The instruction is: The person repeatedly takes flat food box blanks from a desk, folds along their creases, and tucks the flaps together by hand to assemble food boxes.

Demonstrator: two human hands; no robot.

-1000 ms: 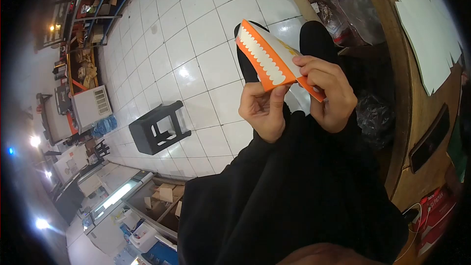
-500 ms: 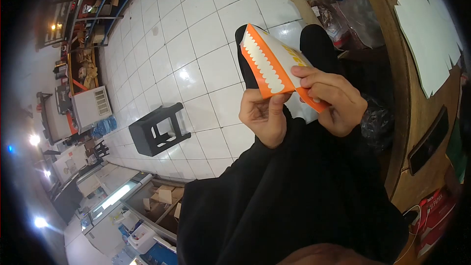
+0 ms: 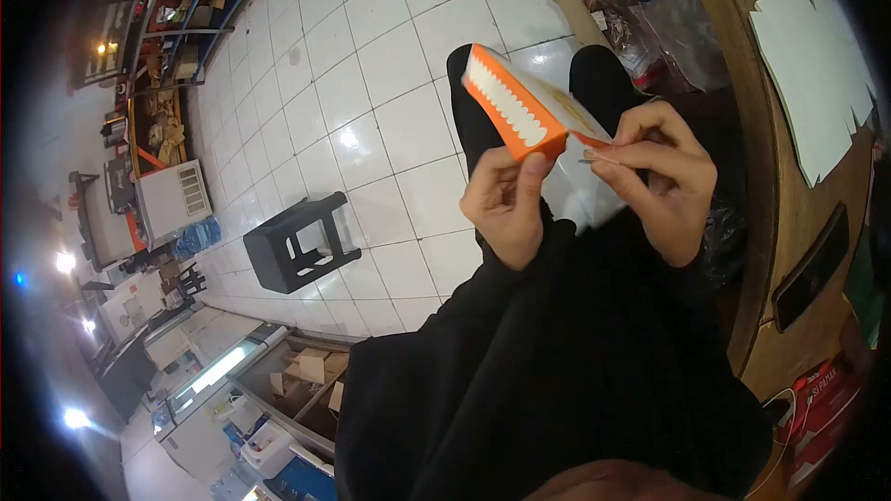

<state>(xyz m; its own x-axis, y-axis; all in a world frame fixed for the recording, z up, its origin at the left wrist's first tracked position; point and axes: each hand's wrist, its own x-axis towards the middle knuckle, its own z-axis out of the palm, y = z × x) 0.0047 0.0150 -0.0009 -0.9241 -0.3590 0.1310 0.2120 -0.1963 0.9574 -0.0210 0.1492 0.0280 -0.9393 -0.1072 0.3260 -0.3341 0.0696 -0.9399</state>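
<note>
From my end I'd judge the orange-and-white card piece partly shaped: its long side is creased to an angle, while the near right corner, with its orange flap, looks unjoined. It slants over the knees, far end leftward, near end between my hands: the left hand grips the near edge, the right hand pinches the flap, beside a thin grey tip I can't identify.
</note>
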